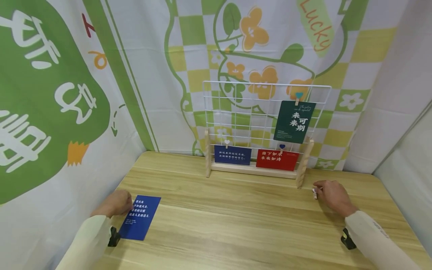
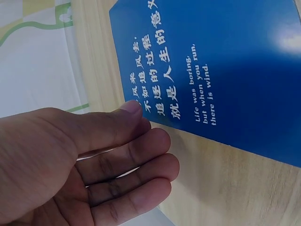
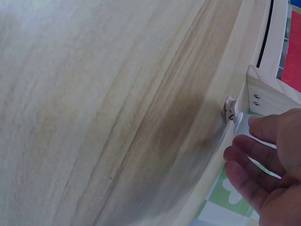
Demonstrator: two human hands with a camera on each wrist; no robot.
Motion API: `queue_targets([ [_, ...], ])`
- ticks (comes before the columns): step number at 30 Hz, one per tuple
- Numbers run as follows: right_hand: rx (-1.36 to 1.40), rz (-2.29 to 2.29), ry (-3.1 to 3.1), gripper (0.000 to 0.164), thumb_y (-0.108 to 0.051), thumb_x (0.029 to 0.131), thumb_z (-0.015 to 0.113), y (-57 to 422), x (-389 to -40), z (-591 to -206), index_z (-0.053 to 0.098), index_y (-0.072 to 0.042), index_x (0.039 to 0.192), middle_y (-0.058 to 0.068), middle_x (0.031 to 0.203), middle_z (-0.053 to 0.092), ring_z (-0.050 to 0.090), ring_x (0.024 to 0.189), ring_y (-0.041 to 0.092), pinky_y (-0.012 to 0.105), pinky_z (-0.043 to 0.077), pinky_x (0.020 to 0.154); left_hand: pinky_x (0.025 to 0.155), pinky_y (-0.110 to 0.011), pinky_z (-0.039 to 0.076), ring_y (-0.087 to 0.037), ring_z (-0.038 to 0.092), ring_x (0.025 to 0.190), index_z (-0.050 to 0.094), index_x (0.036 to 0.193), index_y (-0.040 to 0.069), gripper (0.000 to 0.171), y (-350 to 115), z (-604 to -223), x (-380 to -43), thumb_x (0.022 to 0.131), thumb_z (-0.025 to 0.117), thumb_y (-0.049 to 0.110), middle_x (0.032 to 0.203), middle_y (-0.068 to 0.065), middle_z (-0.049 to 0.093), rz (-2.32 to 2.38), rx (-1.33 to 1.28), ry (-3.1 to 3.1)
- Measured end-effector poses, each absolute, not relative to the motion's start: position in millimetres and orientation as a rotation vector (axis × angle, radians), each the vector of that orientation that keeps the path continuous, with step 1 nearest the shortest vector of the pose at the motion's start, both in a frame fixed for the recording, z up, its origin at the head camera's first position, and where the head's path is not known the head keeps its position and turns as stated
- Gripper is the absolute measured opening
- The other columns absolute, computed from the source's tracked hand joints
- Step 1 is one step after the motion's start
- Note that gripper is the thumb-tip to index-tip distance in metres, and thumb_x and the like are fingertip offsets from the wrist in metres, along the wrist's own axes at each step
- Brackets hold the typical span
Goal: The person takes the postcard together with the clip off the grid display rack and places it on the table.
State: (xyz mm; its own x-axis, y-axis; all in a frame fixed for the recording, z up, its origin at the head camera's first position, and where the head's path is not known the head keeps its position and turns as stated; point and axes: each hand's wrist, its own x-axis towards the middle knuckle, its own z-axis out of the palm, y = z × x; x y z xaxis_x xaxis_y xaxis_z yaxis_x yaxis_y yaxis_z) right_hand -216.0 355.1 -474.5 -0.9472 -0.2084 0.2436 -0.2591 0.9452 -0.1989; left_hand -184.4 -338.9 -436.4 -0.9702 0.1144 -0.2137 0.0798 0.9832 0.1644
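My left hand (image 1: 116, 202) is at the left edge of a blue card (image 1: 143, 217) printed with white writing. In the left wrist view, thumb and forefinger pinch the edge of that card while the other fingers lie loosely bent below it. At the right, my right hand (image 1: 334, 195) holds a small wooden clip (image 3: 230, 110) with a white decoration at its fingertips, close to the tabletop. Part of the clip's grip is hidden. Just left of this hand stands the wooden foot of a white wire grid rack (image 1: 266, 85).
Clipped on the rack are a green card (image 1: 295, 122), a red card (image 1: 278, 160) and a smaller-looking blue card (image 1: 233, 155). Their clips carry hearts. The rack stands at the back of the wooden table (image 1: 216, 221), before a patterned curtain (image 1: 189, 30).
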Motion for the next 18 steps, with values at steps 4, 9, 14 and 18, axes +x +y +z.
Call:
queue_targets([
  [4,0.337,0.328,-2.885,0.02,-0.012,0.084,0.06,354.7,-214.6,-471.7,0.07,0.0,0.098,0.019,0.091,0.07,0.066,0.074,0.036,0.048,0.05,0.063,0.051,-0.026,0.036,-0.014,0.046,0.056,0.056,0.066,0.007,0.018,-336.8,-434.8,-186.9,0.082,0.062,0.012,0.06,0.0,0.051,0.224,0.123,2.892],
  [9,0.312,0.311,-2.902,0.022,-0.015,0.085,0.059,353.8,-214.0,-466.8,0.069,-0.001,0.1,0.02,0.09,0.07,0.064,0.068,0.031,0.045,0.048,0.057,0.052,-0.027,0.036,-0.015,0.047,0.058,0.058,0.068,0.006,0.015,-333.8,-432.4,-188.4,0.081,0.063,0.012,0.063,-0.001,0.053,0.232,0.158,2.914],
  [14,0.303,0.309,-2.898,0.023,-0.016,0.085,0.061,351.9,-213.3,-462.1,0.069,-0.001,0.101,0.019,0.084,0.07,0.06,0.058,0.02,0.039,0.046,0.05,0.053,-0.027,0.035,-0.014,0.045,0.058,0.056,0.067,0.008,0.017,-330.6,-431.3,-189.4,0.082,0.063,0.014,0.062,0.0,0.051,0.224,0.197,2.932],
  [18,0.287,0.307,-2.9,0.025,-0.017,0.085,0.062,350.9,-212.8,-459.6,0.068,-0.001,0.103,0.018,0.079,0.069,0.052,0.053,0.014,0.034,0.042,0.047,0.053,-0.027,0.034,-0.014,0.044,0.058,0.055,0.066,0.008,0.019,-326.3,-431.2,-190.2,0.08,0.066,0.015,0.061,0.0,0.05,0.196,0.236,2.963],
])
